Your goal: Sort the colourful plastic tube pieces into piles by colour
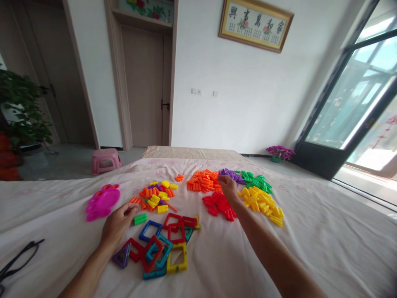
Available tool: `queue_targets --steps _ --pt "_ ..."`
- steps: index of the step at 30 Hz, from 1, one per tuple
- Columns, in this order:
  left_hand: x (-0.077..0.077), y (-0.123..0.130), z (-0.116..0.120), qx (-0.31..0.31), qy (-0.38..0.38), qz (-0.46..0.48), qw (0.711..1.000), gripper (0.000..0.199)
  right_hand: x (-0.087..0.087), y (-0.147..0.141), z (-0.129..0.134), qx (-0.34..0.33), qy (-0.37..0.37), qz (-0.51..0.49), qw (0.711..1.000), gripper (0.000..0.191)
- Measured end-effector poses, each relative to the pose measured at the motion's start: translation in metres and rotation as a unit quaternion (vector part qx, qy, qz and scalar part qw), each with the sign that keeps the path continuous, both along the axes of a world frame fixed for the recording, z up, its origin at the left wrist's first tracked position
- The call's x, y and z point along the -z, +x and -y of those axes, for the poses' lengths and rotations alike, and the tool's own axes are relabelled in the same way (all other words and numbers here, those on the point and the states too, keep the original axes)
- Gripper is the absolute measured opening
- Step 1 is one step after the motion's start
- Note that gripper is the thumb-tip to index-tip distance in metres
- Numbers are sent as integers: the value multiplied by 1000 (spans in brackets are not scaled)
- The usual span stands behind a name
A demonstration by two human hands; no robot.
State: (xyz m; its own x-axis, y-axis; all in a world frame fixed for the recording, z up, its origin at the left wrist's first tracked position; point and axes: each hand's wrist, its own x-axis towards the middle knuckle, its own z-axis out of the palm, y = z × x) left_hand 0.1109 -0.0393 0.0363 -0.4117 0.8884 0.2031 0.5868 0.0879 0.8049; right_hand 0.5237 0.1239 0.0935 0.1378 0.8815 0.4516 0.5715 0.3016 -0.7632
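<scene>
My left hand (119, 219) is closed with fingers curled at the left edge of a mixed pile of small plastic blocks (155, 198) in orange, yellow and purple. A green block (140, 219) lies just beside it. My right hand (228, 187) is closed in a pinch between the orange block pile (201, 182) and the purple block pile (235, 176). Whatever its fingertips hold is hidden. Below that hand lies the red block pile (218, 205); to its right are the yellow pile (260, 203) and the green pile (257, 181).
Magnetic frame tiles (176, 265) in several colours overlap at the front. A magenta paw-shaped tray (104, 203) rests at left, and black glasses (18, 260) near the left edge. A few orange blocks (179, 178) sit apart. A pink stool (106, 161) stands beyond the cloth.
</scene>
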Motion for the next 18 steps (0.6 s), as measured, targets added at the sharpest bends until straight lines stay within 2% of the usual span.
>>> queue_targets --steps 3,5,7,11,15,18 --pt "-1 2 1 -6 9 9 1000 37 2 -47 13 -121 -4 52 991 29" --pt "-1 2 1 -5 10 13 1000 36 4 -81 27 -211 -14 119 970 25" --pt "-2 2 1 -6 11 13 1000 37 6 -111 42 -264 -23 185 946 26" --pt "-4 3 2 -11 11 9 1000 37 9 -158 60 -289 -24 279 916 34" --pt "-5 4 3 -7 12 24 1000 37 10 -187 56 -280 -32 341 897 40" --pt "-4 4 3 1 22 28 999 38 12 -198 50 -264 -54 383 884 37"
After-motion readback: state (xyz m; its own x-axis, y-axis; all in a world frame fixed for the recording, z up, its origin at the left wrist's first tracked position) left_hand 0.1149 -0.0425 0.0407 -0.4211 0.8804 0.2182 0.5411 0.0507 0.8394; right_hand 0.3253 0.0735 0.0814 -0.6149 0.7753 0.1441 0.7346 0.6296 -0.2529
